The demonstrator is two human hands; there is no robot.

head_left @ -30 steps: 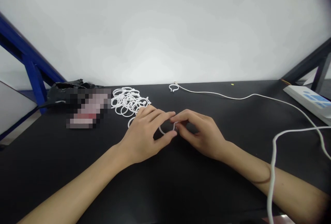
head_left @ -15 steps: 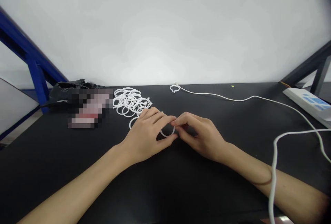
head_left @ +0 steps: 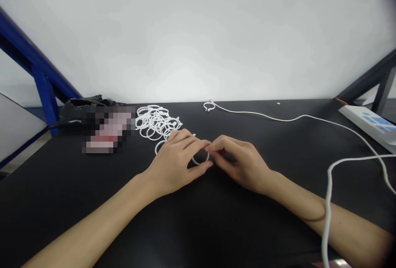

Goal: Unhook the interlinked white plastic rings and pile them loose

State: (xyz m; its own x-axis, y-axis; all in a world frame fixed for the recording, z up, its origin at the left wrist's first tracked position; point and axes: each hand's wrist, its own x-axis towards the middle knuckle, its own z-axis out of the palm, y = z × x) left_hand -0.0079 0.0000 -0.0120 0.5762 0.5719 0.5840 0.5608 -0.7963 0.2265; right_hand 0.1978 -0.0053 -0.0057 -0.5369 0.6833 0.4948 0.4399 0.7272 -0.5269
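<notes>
Both hands meet at the middle of a black table (head_left: 93, 202) over one small white plastic ring (head_left: 198, 161). My left hand (head_left: 176, 162) pinches the ring's left side between thumb and forefinger. My right hand (head_left: 239, 160) pinches its right side with closed fingertips. The ring rests low, just above or on the tabletop. A heap of several like white rings (head_left: 154, 122) lies just behind my left hand. One more ring (head_left: 159, 147) lies loose beside that hand's knuckles.
A single white ring (head_left: 208, 105) sits at the far edge on the end of a white cable (head_left: 309, 117) that loops right. A white power strip (head_left: 368, 122) lies at far right. A black bag (head_left: 83, 105) and a blurred-out item (head_left: 105, 129) sit at the left.
The hands and the ring between them have barely shifted; the view moved slightly to the left early on, and then everything stayed still.
</notes>
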